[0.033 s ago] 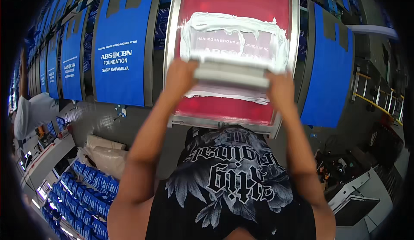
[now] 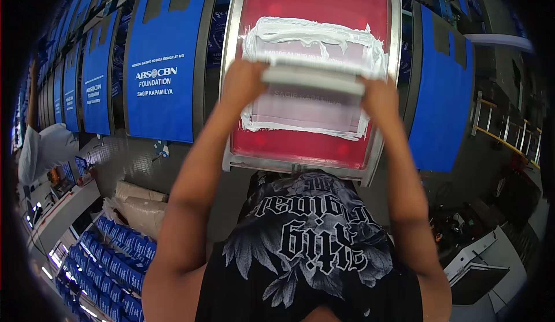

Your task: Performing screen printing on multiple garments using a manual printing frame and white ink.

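Note:
A pale squeegee [image 2: 312, 76] lies crosswise over a screen [image 2: 312, 151] with red surround and metal frame, its blade blurred by motion. My left hand [image 2: 245, 82] grips its left end and my right hand [image 2: 376, 99] grips its right end. Thick white paste [image 2: 309, 28] rings the screen's pale middle window, banked heaviest along the far side. Faint lettering shows through that window on the near side of the squeegee.
Blue printed fabric panels [image 2: 159, 108] on boards line both sides. A white-clad person [image 2: 49, 145] stands at far left. Lower left are wrapped bundles [image 2: 139, 212] and rows of blue items [image 2: 113, 258]. A yellow ladder [image 2: 503, 131] lies at right; equipment [image 2: 474, 264] sits lower right.
Both hands have pushed the squeegee away from my body, up the screen. More of the pale window on the near side is now uncovered.

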`<state>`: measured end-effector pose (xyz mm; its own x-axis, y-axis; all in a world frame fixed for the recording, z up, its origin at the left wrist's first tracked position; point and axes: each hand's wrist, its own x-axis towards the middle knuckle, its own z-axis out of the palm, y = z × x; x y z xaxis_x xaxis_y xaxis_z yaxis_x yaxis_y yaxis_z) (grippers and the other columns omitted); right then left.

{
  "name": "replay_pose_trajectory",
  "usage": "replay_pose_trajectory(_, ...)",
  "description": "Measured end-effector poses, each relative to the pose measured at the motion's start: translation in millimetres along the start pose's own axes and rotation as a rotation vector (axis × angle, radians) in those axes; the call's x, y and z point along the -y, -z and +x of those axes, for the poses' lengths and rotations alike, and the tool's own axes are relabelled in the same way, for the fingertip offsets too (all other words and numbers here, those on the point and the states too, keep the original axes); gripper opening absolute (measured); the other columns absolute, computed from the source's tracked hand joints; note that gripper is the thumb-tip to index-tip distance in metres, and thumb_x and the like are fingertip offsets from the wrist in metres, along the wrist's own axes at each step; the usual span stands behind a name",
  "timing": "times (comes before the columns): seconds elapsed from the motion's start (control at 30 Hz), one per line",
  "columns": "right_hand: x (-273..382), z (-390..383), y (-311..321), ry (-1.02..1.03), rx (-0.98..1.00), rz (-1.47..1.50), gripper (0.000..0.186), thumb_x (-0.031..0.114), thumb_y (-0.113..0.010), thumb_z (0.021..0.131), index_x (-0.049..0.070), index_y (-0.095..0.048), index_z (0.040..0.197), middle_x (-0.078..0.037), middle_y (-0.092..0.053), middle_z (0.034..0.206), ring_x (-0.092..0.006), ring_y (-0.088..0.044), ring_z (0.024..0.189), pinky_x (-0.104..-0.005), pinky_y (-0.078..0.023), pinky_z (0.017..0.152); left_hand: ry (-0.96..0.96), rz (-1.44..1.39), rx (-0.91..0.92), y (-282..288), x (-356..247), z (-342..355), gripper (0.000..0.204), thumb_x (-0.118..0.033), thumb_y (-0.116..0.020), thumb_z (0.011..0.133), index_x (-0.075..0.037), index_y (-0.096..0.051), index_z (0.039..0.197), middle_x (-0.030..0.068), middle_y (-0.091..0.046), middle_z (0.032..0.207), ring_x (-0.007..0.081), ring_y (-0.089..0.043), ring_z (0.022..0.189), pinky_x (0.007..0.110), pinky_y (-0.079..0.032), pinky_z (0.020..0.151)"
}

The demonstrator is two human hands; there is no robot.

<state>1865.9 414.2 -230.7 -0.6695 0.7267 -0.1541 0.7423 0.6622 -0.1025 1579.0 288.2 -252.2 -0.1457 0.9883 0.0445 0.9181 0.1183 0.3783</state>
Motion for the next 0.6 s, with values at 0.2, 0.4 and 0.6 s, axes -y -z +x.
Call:
replay_pose_trajectory(0.2,-11,51,42,0.019,0.107,0.020,0.039,0.008,-0.060,0.063,0.013,-0.066,0.101,-0.015,-0.066,0.082,-0.0292,-0.064,0.081,-0.0445,-0.042,0.090,0.050,0.141,0.169,34,9,58,0.031,-0.027,-0.070,0.069,-0.013,-0.068,0.097,0.0137,-0.067,0.081,0.0302,-0.065,0.077,0.041,-0.050,0.070)
replay_pose_trajectory(0.4,38,-99,7,-0.017,0.091,0.230,0.048,-0.005,-0.059,0.056,0.010,-0.066,0.101,-0.016,-0.064,0.085,-0.0320,-0.059,0.086,-0.0473,-0.033,0.102,-0.151,-0.060,-0.033,-3,-29,-105,0.025,0.006,-0.059,0.057,-0.007,-0.064,0.079,0.0126,-0.062,0.073,0.0281,-0.059,0.071,0.040,-0.042,0.063)
replay_pose_trajectory(0.6,-32,67,28,0.030,-0.031,-0.013,0.039,0.006,-0.059,0.065,0.015,-0.065,0.102,-0.017,-0.066,0.083,-0.0343,-0.063,0.076,-0.0434,-0.050,0.074,0.013,0.070,0.086,22,2,86,0.032,-0.027,-0.071,0.067,-0.012,-0.069,0.095,0.0148,-0.066,0.080,0.0322,-0.064,0.076,0.042,-0.051,0.069)
